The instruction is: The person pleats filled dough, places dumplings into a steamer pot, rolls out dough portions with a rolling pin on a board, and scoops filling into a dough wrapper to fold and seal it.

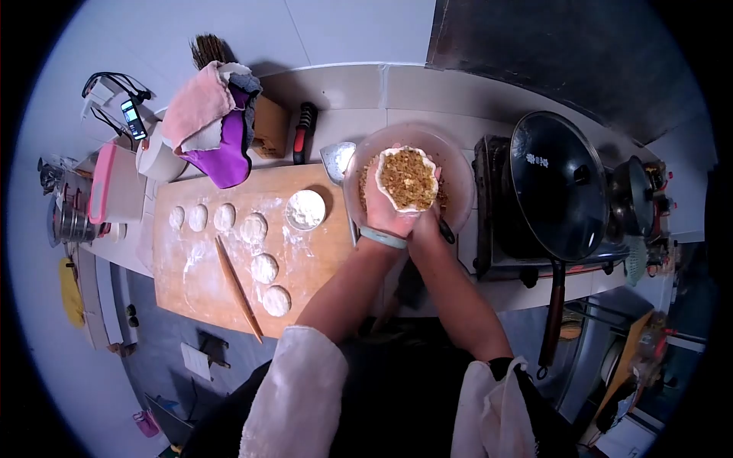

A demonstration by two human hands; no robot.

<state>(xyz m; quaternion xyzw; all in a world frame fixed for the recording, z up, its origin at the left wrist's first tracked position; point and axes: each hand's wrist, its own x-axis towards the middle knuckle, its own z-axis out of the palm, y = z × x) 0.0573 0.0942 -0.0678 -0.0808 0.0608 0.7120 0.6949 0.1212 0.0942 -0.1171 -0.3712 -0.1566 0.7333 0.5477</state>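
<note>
A round dough wrapper heaped with brown crumbly filling [408,179] rests in my left hand [385,216], which cups it from below and from the left side. My right hand [424,227] is pressed against the wrapper's lower right edge, its fingers mostly hidden under the dough. Both hands are over a large translucent bowl [364,145] that has more of the brown filling inside. The dark handle of a utensil [446,233] sticks out at the bowl's near right rim, beside my right hand.
Left is a floured wooden board [183,294] with several dough pieces [265,269], a rolling pin [238,288] and a small bowl of flour [305,209]. A metal scoop [337,162] lies beside the big bowl. Right, a lidded pan [561,187] stands on the stove [492,248], its handle jutting toward me.
</note>
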